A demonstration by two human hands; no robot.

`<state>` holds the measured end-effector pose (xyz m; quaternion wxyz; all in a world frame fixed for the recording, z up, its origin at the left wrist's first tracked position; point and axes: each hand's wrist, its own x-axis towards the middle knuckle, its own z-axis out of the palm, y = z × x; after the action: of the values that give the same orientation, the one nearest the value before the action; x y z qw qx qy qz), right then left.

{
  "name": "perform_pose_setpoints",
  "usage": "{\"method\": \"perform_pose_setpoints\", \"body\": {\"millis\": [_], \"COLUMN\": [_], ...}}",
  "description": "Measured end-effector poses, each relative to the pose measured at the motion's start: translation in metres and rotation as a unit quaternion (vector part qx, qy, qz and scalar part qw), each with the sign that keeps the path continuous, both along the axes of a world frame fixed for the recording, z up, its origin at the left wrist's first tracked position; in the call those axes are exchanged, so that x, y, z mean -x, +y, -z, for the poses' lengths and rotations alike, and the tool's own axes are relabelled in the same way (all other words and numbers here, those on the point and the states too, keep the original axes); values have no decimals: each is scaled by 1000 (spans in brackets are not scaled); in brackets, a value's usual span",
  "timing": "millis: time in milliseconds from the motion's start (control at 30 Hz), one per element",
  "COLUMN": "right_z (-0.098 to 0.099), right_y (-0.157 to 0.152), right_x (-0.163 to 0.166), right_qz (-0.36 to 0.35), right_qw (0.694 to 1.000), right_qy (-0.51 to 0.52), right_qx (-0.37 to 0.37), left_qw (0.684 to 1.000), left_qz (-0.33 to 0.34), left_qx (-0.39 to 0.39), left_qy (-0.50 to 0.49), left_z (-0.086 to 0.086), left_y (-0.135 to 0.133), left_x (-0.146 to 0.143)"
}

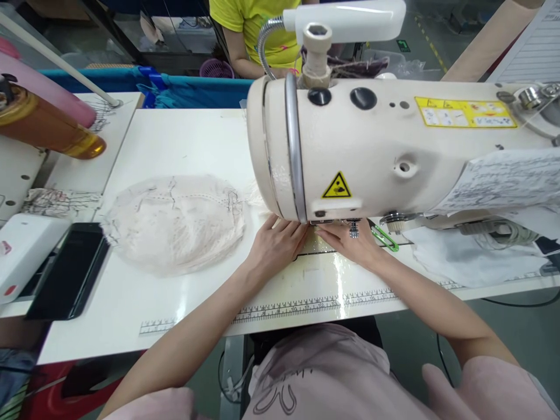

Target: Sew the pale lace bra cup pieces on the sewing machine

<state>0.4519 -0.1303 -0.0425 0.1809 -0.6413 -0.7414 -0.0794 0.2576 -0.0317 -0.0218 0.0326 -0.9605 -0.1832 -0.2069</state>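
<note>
My left hand (280, 244) lies flat on the sewing machine's bed, fingers stretched out, with some fingertips hidden beneath the machine head (350, 151). Just beyond it, a bit of pale fabric (257, 195) shows beside the head. From the other side my right hand (356, 244) rests on the bed with fingers extended leftward, partly covered by the head. The needle area between the hands is hidden, so any cloth there cannot be made out. Green-handled thread snips (385, 238) lie by my right wrist. A sheer off-white fabric piece (179, 224) is spread to the left.
A black phone (70, 271) and a white device (28, 251) sit at the left edge, below an amber bottle (52, 125). White cloth (464, 256) lies right. A printed ruler (315, 304) runs along the front. A person in yellow (262, 29) is across the table.
</note>
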Motion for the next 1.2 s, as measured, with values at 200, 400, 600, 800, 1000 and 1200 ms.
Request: {"method": "perform_pose_setpoints", "body": {"millis": [200, 400, 600, 800, 1000, 1200], "right_z": [-2, -9, -11, -17, -7, 11], "right_y": [-1, 3, 5, 4, 4, 7], "right_x": [5, 8, 9, 12, 3, -14], "right_qz": [3, 9, 18, 35, 22, 17], "right_qw": [1000, 999, 998, 996, 999, 999], "right_qy": [-8, 17, 6, -55, -28, 9], "right_qx": [16, 39, 55, 57, 8, -29], "left_qw": [999, 997, 997, 997, 997, 998], "left_qz": [-11, -17, -23, -31, -34, -42], "left_qx": [-34, -75, -73, -74, -73, -50], "left_qy": [19, 33, 19, 17, 22, 25], "left_z": [-4, -6, -5, -4, -3, -2], "left_y": [-1, -1, -2, -3, -2, -5], "left_x": [-2, -3, -4, -5, -4, -4]}}
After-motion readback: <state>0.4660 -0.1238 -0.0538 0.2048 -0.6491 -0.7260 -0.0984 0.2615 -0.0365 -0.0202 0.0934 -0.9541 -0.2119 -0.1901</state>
